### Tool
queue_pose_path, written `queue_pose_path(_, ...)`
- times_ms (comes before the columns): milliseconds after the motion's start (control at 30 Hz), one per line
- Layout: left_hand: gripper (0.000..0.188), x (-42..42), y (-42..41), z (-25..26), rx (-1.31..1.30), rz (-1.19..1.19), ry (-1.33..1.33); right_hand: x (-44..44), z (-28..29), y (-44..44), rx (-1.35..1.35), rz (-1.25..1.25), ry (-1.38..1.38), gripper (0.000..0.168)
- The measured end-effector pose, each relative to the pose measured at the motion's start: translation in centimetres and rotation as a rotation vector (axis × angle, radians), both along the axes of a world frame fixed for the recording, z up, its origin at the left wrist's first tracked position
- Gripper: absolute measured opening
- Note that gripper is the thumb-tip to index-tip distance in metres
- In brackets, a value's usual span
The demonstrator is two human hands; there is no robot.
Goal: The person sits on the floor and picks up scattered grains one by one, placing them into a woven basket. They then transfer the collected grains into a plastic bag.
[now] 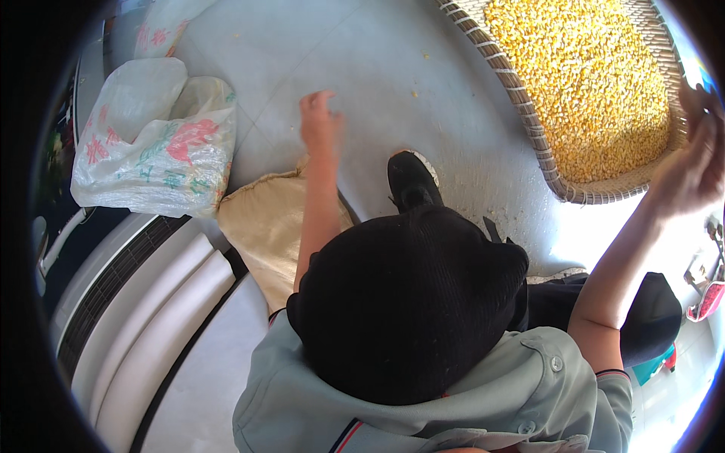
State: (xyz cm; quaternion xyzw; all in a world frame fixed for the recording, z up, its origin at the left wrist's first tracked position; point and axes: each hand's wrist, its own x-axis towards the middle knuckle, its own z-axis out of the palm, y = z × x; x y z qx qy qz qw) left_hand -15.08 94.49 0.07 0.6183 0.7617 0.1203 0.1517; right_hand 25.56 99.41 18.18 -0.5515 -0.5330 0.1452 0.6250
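Observation:
My left hand (320,124) is raised over the grey floor (317,45), blurred, with its fingers loosely curled and nothing visible in them. Beneath that forearm lies a beige cloth sack (263,218). At the right edge, my right hand (699,153) is lifted beside the near corner of a woven basket (527,110). Its fingers are dark and partly cut off, so I cannot tell whether they hold anything. Yellow corn kernels (583,90) fill much of the basket. Black ribbed cloth (408,306) covers the middle of the view, behind a black shoe (416,178).
A translucent plastic sack (164,147) with red and green printing sits at left, another printed bag (164,28) beyond it. White panels with a dark grille (124,277) line the lower left. A few loose kernels (414,94) and crumbs lie on the floor.

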Motion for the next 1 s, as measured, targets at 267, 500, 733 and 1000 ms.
queue_pose_path(267, 0.015, 9.3, 0.4, -3.5, 0.113, -0.338, -0.310, -1.7, -10.1, -3.5, -0.462, -0.097, -0.799, 0.021)
queue_pose_path(500, 0.014, 9.0, 1.3, -4.8, -0.027, -0.312, -0.065, -11.8, -10.2, -4.0, -0.527, 0.643, -0.461, 0.010)
queue_pose_path(733, 0.016, 6.6, 0.3, -3.9, -0.073, 0.004, -0.484, -16.0, -17.3, 1.2, -0.707, 0.624, -0.743, 0.010)
queue_pose_path(1000, 0.018, 0.8, 0.6, -1.6, -0.015, 0.623, -1.379, -18.6, -22.9, 5.8, -0.790, 0.660, -1.215, 0.007)
